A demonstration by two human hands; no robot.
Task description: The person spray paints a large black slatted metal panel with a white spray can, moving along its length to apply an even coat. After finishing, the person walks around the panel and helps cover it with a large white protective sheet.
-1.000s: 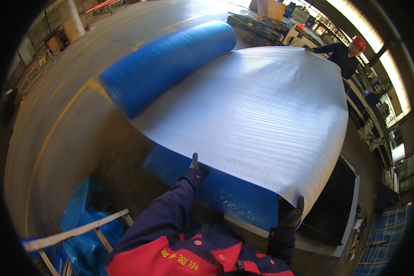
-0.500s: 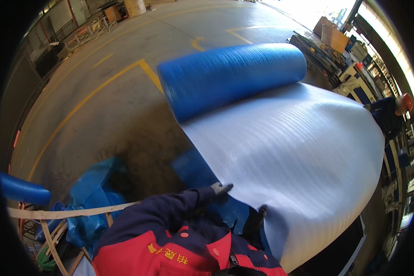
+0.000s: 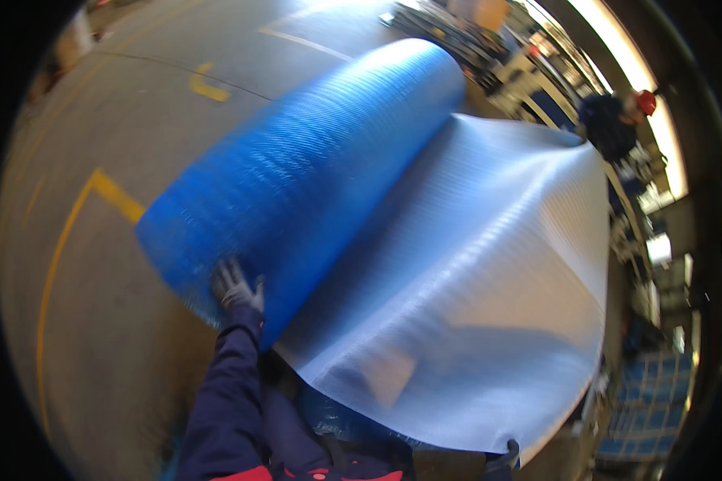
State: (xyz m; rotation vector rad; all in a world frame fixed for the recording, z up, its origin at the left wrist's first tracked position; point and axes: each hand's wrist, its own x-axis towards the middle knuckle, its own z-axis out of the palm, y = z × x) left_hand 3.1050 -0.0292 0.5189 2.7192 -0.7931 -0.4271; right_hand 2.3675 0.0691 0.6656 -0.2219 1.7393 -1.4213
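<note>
A large roll of blue plastic sheeting (image 3: pixel 313 160) lies slantwise before me, its shiny film ribbed and wrinkled. My left hand (image 3: pixel 237 284), in a grey glove, rests on the near left end of the roll with its fingers spread. From the roll a wide sheet with a pale silvery underside (image 3: pixel 457 272) spreads to the right, bulging along a long fold. At the lower edge my right hand (image 3: pixel 503 457), in a dark glove, pinches the near border of this sheet; part of that hand is hidden.
A co-worker in a red helmet (image 3: pixel 614 120) stands at the sheet's far right corner. Flat stacked panels (image 3: pixel 437 36) and machinery lie beyond the roll. Yellow lines (image 3: pixel 64 264) mark the grey floor at left. Blue stacked goods (image 3: pixel 646 401) stand at lower right.
My left hand has let go of the sheet's edge and reached onto the roll. My right hand has drawn the sheet border toward the right and nearer. The view has turned right.
</note>
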